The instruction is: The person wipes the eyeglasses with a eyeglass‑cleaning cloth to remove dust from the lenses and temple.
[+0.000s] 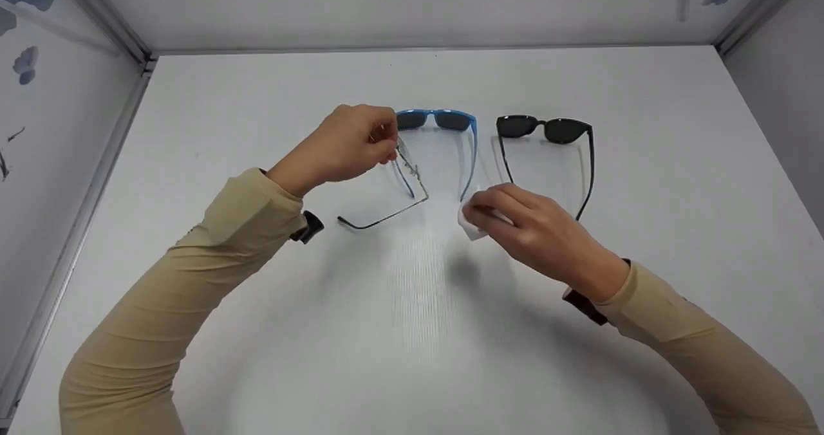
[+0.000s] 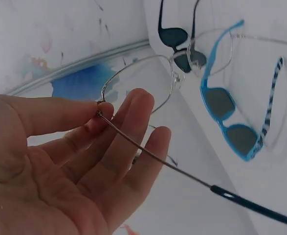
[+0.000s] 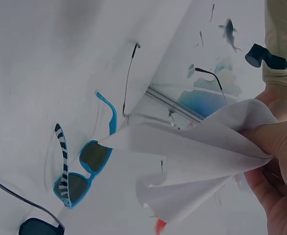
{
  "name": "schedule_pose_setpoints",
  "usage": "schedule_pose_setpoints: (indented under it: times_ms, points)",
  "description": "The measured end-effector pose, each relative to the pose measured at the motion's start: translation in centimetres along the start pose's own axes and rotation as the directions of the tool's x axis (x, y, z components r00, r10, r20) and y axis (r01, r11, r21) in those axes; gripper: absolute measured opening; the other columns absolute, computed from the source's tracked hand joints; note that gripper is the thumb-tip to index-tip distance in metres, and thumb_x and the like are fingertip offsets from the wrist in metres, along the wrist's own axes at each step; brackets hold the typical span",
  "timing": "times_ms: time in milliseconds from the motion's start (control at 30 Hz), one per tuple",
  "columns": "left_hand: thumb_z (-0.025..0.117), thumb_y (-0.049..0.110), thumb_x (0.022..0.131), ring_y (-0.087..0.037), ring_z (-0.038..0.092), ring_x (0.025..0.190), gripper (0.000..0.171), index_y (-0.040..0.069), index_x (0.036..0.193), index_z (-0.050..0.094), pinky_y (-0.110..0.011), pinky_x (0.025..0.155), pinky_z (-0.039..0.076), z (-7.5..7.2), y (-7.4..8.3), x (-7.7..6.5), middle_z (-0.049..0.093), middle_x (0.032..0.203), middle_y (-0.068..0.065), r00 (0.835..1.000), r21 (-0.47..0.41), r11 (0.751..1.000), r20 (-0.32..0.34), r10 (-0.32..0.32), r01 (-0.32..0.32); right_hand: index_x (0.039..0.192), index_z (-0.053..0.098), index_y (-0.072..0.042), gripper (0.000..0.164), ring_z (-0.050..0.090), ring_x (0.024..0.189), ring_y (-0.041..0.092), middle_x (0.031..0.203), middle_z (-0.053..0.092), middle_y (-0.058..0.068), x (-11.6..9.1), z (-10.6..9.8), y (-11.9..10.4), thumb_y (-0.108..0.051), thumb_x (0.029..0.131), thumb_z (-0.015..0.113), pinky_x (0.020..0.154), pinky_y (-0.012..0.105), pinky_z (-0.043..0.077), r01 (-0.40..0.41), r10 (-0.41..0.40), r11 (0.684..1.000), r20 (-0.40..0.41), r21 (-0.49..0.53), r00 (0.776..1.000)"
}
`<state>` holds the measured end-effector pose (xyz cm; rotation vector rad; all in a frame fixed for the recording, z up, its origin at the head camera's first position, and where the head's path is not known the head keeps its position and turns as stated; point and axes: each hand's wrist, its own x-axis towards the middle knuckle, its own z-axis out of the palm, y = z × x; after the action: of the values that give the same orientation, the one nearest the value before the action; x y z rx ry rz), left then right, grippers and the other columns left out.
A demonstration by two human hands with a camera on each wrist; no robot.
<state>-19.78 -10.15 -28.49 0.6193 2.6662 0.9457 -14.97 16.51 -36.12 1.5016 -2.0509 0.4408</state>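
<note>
My left hand (image 1: 351, 142) pinches a pair of thin metal-framed eyeglasses at one hinge, between thumb and forefinger. Clear lenses show in the left wrist view, and the near temple (image 2: 155, 157) with its dark tip runs past the other fingers. In the head view the far temple (image 1: 394, 217) points back toward the left forearm; most of the lenses are hidden behind the hand. A white cloth (image 3: 192, 152) hangs in folds from my right hand (image 1: 537, 232), gripped between its thumb and fingers. The cloth is apart from the eyeglasses in the head view.
Blue-framed sunglasses (image 1: 452, 121) with dark lenses lie unfolded on the white table (image 1: 257, 358) behind the hands. To their right are black sunglasses (image 1: 564, 131), also unfolded, partly behind the right hand. White panels with painted marks (image 1: 418, 10) border the table.
</note>
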Motion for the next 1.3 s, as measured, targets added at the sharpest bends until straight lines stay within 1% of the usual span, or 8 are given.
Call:
schedule_pose_setpoints:
  times_ms: [133, 300, 467, 567, 900, 1133, 1233, 1300]
  points:
    - [0.054, 0.003, 0.094, -0.028, 0.059, 0.082, 0.012, 0.0, 0.096, 0.066, -0.038, 0.073, 0.046, -0.6, -0.5, 0.0, 0.069, 0.092, -0.013, 0.994, 0.25, 0.968, -0.089, 0.06, -0.037, 0.101, 0.07, 0.005, 0.029, 0.062, 0.087, 0.026, 0.098, 0.062, 0.014, 0.0, -0.8, 0.3, 0.019, 0.075, 0.069, 0.071, 0.032, 0.054, -0.05, 0.05, 0.999, 0.008, 0.005, 0.999]
    - [0.05, -0.004, 0.093, -0.031, 0.051, 0.077, 0.014, -0.005, 0.094, 0.063, -0.038, 0.071, 0.046, -1.0, -1.6, 0.2, 0.066, 0.084, -0.018, 0.984, 0.461, 0.884, -0.101, 0.146, -0.084, 0.101, 0.07, 0.006, 0.03, 0.062, 0.086, 0.028, 0.097, 0.062, 0.015, -0.3, -1.6, 0.5, 0.02, 0.075, 0.067, 0.068, 0.034, 0.055, -0.091, 0.091, 0.996, -0.026, 0.014, 0.995]
    - [0.046, -0.014, 0.086, -0.023, 0.038, 0.062, 0.011, -0.007, 0.084, 0.054, -0.033, 0.055, 0.041, -1.9, -3.2, 0.5, 0.05, 0.068, -0.016, 0.987, 0.593, 0.802, -0.076, 0.143, -0.07, 0.102, 0.07, 0.006, 0.033, 0.062, 0.086, 0.028, 0.097, 0.062, 0.016, -0.8, -2.0, 0.6, 0.021, 0.074, 0.067, 0.067, 0.035, 0.055, -0.111, 0.111, 0.994, -0.028, 0.013, 0.993]
    - [0.045, -0.016, 0.085, -0.02, 0.031, 0.061, 0.012, -0.008, 0.082, 0.054, -0.032, 0.053, 0.036, -2.8, -4.2, 0.6, 0.042, 0.063, -0.013, 0.988, 0.626, 0.779, -0.101, 0.115, -0.027, 0.103, 0.07, 0.005, 0.036, 0.062, 0.087, 0.028, 0.098, 0.062, 0.015, -1.0, -2.2, 0.7, 0.022, 0.071, 0.067, 0.067, 0.035, 0.054, -0.127, 0.127, 0.992, -0.029, 0.007, 0.991]
    - [0.047, -0.013, 0.087, -0.029, 0.046, 0.065, 0.012, -0.009, 0.088, 0.058, -0.044, 0.057, 0.043, -7.2, -10.4, 0.2, 0.057, 0.077, -0.023, 0.967, 0.527, 0.829, -0.249, -0.059, 0.187, 0.105, 0.069, 0.006, 0.044, 0.06, 0.091, 0.031, 0.1, 0.061, 0.017, -1.9, -2.9, 0.6, 0.024, 0.065, 0.072, 0.068, 0.037, 0.055, -0.172, 0.172, 0.984, 0.003, 0.036, 0.985]
    - [0.051, -0.008, 0.088, -0.044, 0.055, 0.079, 0.009, -0.013, 0.087, 0.059, -0.053, 0.07, 0.045, -7.4, -15.6, -0.9, 0.061, 0.088, -0.033, 0.891, 0.297, 0.896, -0.414, -0.189, 0.329, 0.108, 0.069, 0.005, 0.047, 0.059, 0.095, 0.031, 0.103, 0.06, 0.017, -2.3, -3.2, 0.6, 0.025, 0.065, 0.068, 0.067, 0.036, 0.054, -0.192, 0.191, 0.979, 0.017, 0.07, 0.981]
    - [0.052, -0.004, 0.089, -0.045, 0.056, 0.08, 0.012, -0.013, 0.086, 0.059, -0.056, 0.079, 0.043, -7.1, -17.6, -1.2, 0.062, 0.082, -0.031, 0.856, 0.199, 0.9, -0.44, -0.271, 0.388, 0.108, 0.069, 0.005, 0.044, 0.059, 0.095, 0.031, 0.103, 0.06, 0.017, -2.2, -3.2, 0.7, 0.024, 0.069, 0.064, 0.066, 0.034, 0.053, -0.191, 0.19, 0.978, 0.021, 0.08, 0.982]
    - [0.053, -0.002, 0.089, -0.036, 0.06, 0.069, 0.014, -0.013, 0.086, 0.06, -0.057, 0.083, 0.043, -6.9, -19.0, -1.4, 0.064, 0.078, -0.029, 0.836, 0.134, 0.898, -0.443, -0.323, 0.418, 0.108, 0.069, 0.005, 0.043, 0.059, 0.095, 0.03, 0.102, 0.06, 0.017, -2.2, -3.1, 0.7, 0.024, 0.07, 0.063, 0.064, 0.034, 0.053, -0.193, 0.191, 0.977, 0.026, 0.09, 0.981]
